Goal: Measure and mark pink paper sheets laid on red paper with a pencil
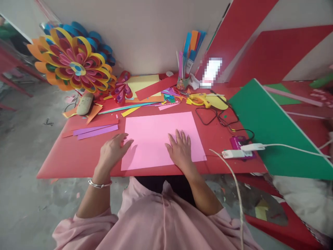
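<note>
A sheet of pink paper (156, 139) lies flat on the red table (75, 156) in front of me. My right hand (180, 147) rests on the sheet's right half, fingers spread. Over the sheet's left edge is my left hand (114, 147), thumb and fingers apart with nothing between them; whether it touches the paper I cannot tell. Two purple paper strips (96, 132) lie just beyond my left hand. Past the sheet's far edge are a yellow paper strip (131, 111) and a small pink strip (169, 106).
A large paper flower (78, 67) stands at the back left. A yellow glue gun (200, 99) with a black cord lies at the back right. White plugs sit in a purple power strip (240, 144), beside a green board (281, 139). A cup (182, 83) holds paper strips.
</note>
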Action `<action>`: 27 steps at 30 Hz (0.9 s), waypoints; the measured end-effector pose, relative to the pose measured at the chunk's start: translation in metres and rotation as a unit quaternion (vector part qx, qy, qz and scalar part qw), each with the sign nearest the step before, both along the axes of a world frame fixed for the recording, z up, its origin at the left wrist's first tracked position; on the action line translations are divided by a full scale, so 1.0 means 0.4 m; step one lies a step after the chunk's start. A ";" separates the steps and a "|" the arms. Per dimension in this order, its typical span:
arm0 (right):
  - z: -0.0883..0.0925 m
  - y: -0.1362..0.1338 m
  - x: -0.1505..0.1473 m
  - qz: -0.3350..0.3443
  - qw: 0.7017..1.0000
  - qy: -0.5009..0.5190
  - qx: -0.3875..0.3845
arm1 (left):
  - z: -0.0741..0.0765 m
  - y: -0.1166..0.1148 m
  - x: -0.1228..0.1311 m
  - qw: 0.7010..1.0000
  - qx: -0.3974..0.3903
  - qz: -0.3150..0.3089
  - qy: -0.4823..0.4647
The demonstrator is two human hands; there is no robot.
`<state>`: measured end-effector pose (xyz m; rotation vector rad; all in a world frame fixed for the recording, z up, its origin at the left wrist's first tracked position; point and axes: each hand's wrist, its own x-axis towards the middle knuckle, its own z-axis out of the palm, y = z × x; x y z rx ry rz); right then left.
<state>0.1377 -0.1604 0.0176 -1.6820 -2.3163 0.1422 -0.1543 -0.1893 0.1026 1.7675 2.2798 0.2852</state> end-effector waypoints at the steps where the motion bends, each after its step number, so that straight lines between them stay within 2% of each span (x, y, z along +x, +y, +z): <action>1: 0.001 -0.001 0.000 -0.001 1.000 0.000 -0.002 | 0.003 0.022 0.020 0.999 0.006 -0.049 0.005; 5: 0.004 -0.002 -0.001 0.000 1.000 0.003 -0.006 | 0.005 0.130 0.111 0.974 0.016 -0.226 0.024; 8: 0.003 -0.001 0.001 0.003 1.000 0.019 -0.006 | -0.008 0.225 0.182 0.955 0.027 -0.290 0.052; 12: 0.001 0.002 -0.001 0.003 0.999 0.046 -0.006 | -0.056 0.334 0.261 0.953 0.053 -0.292 0.063; 15: 0.011 -0.001 0.002 0.007 0.998 0.069 -0.008 | -0.095 0.381 0.293 0.957 0.077 -0.274 0.058; 19: 0.051 -0.040 0.036 0.064 0.988 0.137 0.022 | -0.120 0.404 0.298 0.959 0.088 -0.264 0.049; 23: 0.078 -0.110 0.095 0.209 0.964 0.162 0.042 | -0.123 0.408 0.289 0.957 0.089 -0.271 0.047; 25: 0.072 -0.139 0.116 0.222 0.964 0.139 0.045 | -0.125 0.410 0.289 0.957 0.092 -0.271 0.048; 27: 0.057 -0.158 0.124 0.208 0.968 0.123 0.060 | -0.128 0.415 0.293 0.957 0.096 -0.270 0.049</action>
